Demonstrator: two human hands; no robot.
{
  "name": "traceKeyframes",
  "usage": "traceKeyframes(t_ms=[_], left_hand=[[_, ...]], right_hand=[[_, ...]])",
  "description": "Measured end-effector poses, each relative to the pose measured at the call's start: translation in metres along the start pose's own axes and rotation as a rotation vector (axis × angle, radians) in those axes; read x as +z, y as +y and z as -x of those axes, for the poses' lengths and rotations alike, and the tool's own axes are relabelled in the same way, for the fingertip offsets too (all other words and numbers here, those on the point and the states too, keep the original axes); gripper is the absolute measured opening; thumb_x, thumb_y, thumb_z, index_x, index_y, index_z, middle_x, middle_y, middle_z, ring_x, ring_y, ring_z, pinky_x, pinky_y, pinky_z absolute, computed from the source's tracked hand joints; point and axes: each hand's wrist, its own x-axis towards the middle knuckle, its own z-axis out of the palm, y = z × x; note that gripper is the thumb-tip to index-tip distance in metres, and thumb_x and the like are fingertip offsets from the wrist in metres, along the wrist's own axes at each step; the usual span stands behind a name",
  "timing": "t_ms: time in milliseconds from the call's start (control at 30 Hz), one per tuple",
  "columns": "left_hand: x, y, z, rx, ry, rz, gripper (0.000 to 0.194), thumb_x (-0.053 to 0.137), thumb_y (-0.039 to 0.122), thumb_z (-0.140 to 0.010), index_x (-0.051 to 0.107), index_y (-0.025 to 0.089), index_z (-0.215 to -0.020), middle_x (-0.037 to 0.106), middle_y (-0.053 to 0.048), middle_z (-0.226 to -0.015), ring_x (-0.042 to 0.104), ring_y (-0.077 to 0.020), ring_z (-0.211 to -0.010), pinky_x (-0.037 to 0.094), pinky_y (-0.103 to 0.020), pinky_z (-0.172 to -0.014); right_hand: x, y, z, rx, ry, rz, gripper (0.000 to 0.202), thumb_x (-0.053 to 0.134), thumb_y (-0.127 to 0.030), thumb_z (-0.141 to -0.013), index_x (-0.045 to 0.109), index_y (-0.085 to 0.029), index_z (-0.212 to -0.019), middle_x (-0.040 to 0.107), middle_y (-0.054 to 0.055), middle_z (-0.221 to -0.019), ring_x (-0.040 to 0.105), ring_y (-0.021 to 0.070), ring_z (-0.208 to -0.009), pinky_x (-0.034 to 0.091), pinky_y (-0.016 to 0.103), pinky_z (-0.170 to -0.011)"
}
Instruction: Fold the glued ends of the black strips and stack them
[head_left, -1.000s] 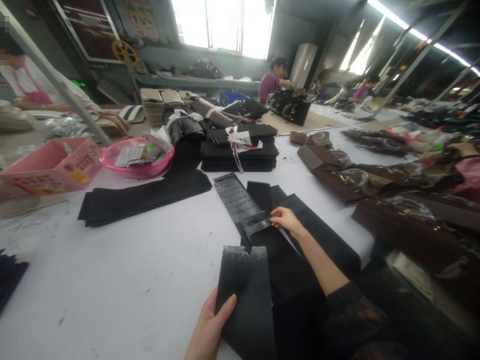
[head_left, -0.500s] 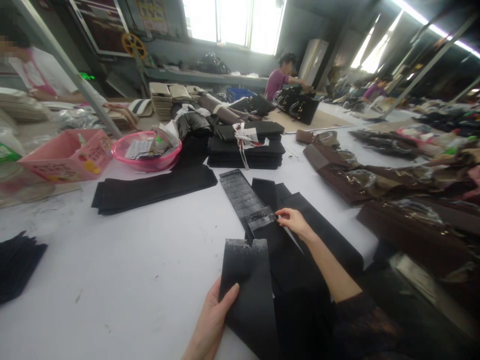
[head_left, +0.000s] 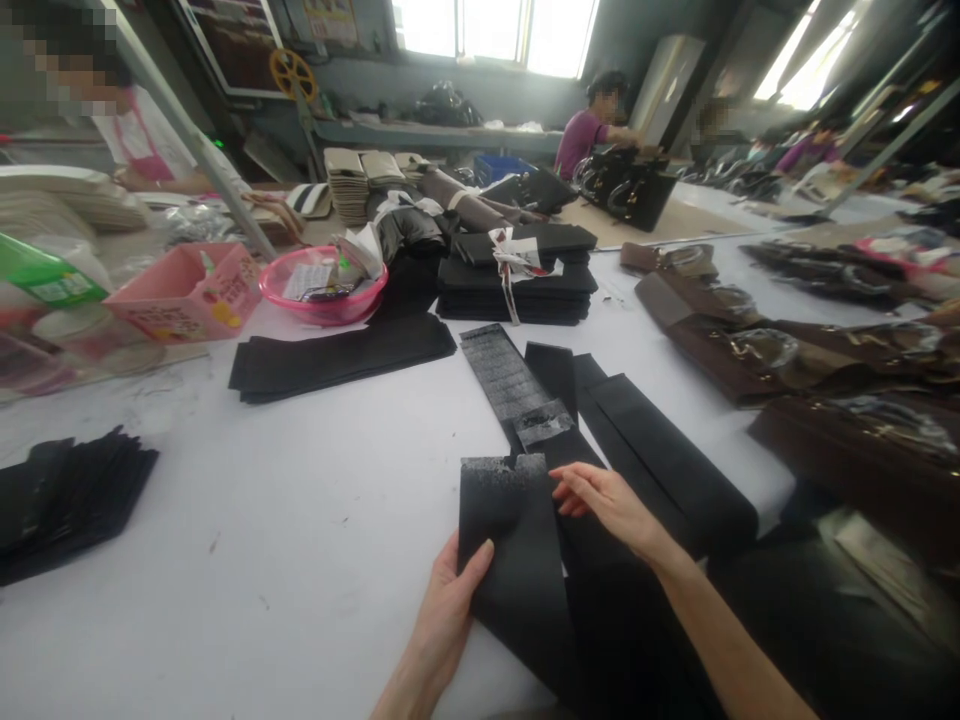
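Note:
My left hand point(head_left: 442, 620) grips a long black panel point(head_left: 514, 570) by its left edge, thumb on top. A grey, speckled band runs along the panel's notched far end. Close to that end's right corner is my right hand point(head_left: 600, 500), fingers stretched out and slightly bent, with nothing visible in them; whether the fingertips touch the panel's edge I cannot tell. Beyond it, another black piece with a grey, patchy end point(head_left: 544, 422) lies across a strip with a grey, streaked face point(head_left: 499, 365). More black panels point(head_left: 667, 450) lie under and beside my right hand.
Black strips point(head_left: 337, 358) lie stacked on the white table point(head_left: 300, 520), with another dark pile point(head_left: 75, 500) at left. Behind are a pink basin point(head_left: 322, 300), a pink box point(head_left: 184, 295) and a tied black bundle point(head_left: 517, 285). Brown bags point(head_left: 712, 330) line the right. Co-workers sit farther back.
My right hand has let go of the grey-ended piece and come back toward the panel in my left hand. The left hand still holds its panel. The view has swung slightly left.

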Motion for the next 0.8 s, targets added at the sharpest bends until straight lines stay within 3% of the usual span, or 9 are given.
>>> traceKeyframes(t_ms=[300, 467, 667, 800], left_hand=[[-0.002, 0.008, 0.006, 0.02, -0.087, 0.028, 0.049, 0.072, 0.033, -0.079, 0.06, 0.022, -0.125, 0.06, -0.012, -0.128, 0.06, -0.0274, -0.113, 0.042, -0.039, -0.103], [-0.006, 0.0, 0.005, 0.086, -0.006, 0.071, 0.052, 0.069, 0.032, -0.082, 0.055, 0.021, -0.131, 0.059, -0.012, -0.13, 0.056, -0.0277, -0.118, 0.041, -0.04, -0.104], [-0.006, 0.005, 0.007, 0.104, 0.036, 0.147, 0.053, 0.068, 0.033, -0.084, 0.052, 0.023, -0.133, 0.058, -0.01, -0.131, 0.056, -0.0261, -0.119, 0.041, -0.039, -0.106], [-0.006, 0.021, 0.014, 0.086, 0.081, 0.214, 0.054, 0.069, 0.032, -0.083, 0.051, 0.024, -0.133, 0.062, -0.009, -0.127, 0.06, -0.0251, -0.114, 0.045, -0.037, -0.103]], right_hand=[[0.046, -0.011, 0.045, 0.055, -0.194, -0.199, 0.03, 0.067, -0.043, -0.081, 0.057, -0.016, -0.09, 0.061, 0.001, -0.083, 0.06, 0.0168, -0.077, 0.05, 0.026, -0.067], [0.062, -0.02, 0.07, 0.038, -0.329, -0.254, 0.046, 0.067, -0.036, -0.08, 0.058, -0.015, -0.12, 0.065, 0.008, -0.105, 0.06, 0.0241, -0.098, 0.048, 0.037, -0.091], [0.074, -0.012, 0.086, 0.057, -0.301, -0.083, 0.036, 0.059, -0.039, -0.086, 0.068, -0.015, -0.111, 0.068, 0.005, -0.096, 0.061, 0.0245, -0.091, 0.05, 0.034, -0.084], [0.083, -0.015, 0.087, 0.149, -0.34, -0.357, 0.04, 0.062, -0.045, -0.084, 0.068, -0.016, -0.112, 0.069, 0.007, -0.095, 0.063, 0.0248, -0.089, 0.05, 0.035, -0.082]])
